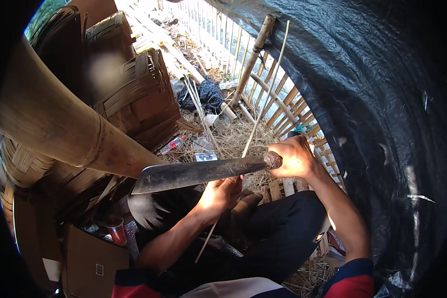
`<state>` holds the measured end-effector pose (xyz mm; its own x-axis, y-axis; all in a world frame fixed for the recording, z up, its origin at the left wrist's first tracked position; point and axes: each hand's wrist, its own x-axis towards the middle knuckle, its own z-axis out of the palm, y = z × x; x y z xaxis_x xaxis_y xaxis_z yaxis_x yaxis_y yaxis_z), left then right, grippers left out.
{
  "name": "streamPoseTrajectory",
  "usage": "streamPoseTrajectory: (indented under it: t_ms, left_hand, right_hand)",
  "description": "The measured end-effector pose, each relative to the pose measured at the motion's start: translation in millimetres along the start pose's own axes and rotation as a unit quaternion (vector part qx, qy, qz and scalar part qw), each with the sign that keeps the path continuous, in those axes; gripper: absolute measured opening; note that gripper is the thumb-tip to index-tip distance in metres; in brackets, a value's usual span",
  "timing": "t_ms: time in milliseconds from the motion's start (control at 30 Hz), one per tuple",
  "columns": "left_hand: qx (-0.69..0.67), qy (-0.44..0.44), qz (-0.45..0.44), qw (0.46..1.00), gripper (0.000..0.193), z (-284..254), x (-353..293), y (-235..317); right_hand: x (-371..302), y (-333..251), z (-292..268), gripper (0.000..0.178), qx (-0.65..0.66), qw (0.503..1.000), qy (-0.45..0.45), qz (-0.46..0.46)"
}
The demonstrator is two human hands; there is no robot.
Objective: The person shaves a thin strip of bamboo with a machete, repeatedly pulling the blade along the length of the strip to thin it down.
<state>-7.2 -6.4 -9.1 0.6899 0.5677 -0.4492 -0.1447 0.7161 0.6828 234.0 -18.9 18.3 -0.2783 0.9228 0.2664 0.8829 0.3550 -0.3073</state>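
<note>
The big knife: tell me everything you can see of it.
The big knife has a broad, dull grey metal blade, worn and blotchy, with a blunt angled tip. It lies nearly level, tip toward the person's left. The right hand grips its handle, whose dark end shows. The left hand holds a thin bamboo strip against the blade.

Two hands show: the left hand (222, 192) and the right hand (294, 158). There is one long knife (198, 174) and one thin bamboo sliver (263, 107). One thick bamboo pole (59, 124) crosses the left side. One red cup (116, 229), one cardboard box (92, 265), one small plastic bottle (173, 144), one black tarp (382, 99) and one slatted bamboo fence (283, 107) complete the count.
</note>
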Motion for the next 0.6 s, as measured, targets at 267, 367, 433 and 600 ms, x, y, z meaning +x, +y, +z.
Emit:
streamPoseTrajectory:
  t_ms: [267, 367, 433, 600]
  left_hand:
    - [-0.045, -0.023, -0.008, 0.999, 0.018, -12, -2, 0]
    - [-0.053, -0.057, 0.026, 0.997, 0.019, -13, -1, -2]
    - [-0.029, -0.028, 0.022, 0.999, 0.022, -6, -3, 2]
    - [-0.017, -0.037, 0.041, 0.998, 0.025, -12, -5, 7]
  right_hand:
    - [-6, 5, 2, 0.026, -0.025, 0.999, -0.035, 0.029]
    - [-7, 5, 3, 0.027, -0.016, 0.999, -0.017, 0.036]
    - [-7, 5, 3, 0.028, -0.02, 1.0, 0.0, 0.017]
    - [-18, 18, 0, 0.025, -0.037, 0.998, -0.005, 0.047]
